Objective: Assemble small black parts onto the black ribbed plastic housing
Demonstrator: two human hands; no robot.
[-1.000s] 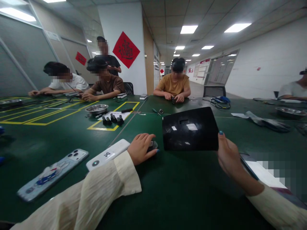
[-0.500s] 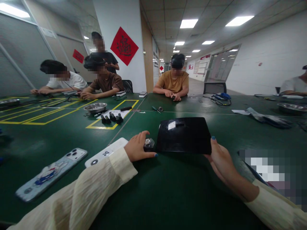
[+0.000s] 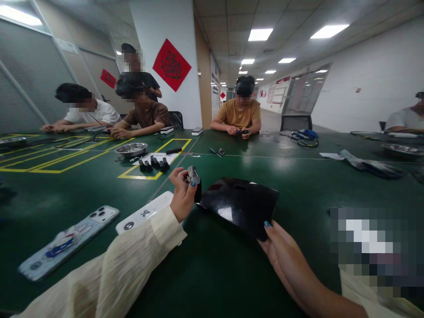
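Observation:
My left hand [image 3: 180,196] is raised a little above the table, its thumb and fingers closed on a small black part [image 3: 198,191] with a silvery end. What exactly this part is I cannot make out. With my right hand [image 3: 281,249] I grip the near right corner of a glossy, slightly curved black panel [image 3: 238,201], thumb on top and fingers underneath. The panel is tilted, its left corner close to the small part; whether they touch I cannot tell. Beside my left wrist lies a white case [image 3: 145,213] with a handwritten number.
A phone in a cartoon case [image 3: 68,243] lies at the near left. Farther off are several black parts [image 3: 154,163], a metal bowl [image 3: 131,149], a screwdriver [image 3: 215,152] and gloves [image 3: 367,163]. Co-workers [image 3: 236,112] are around the green table [image 3: 212,274].
My left hand has lifted and now pinches the small part upright. My right hand has come nearer and leftward, turning and tilting the black panel.

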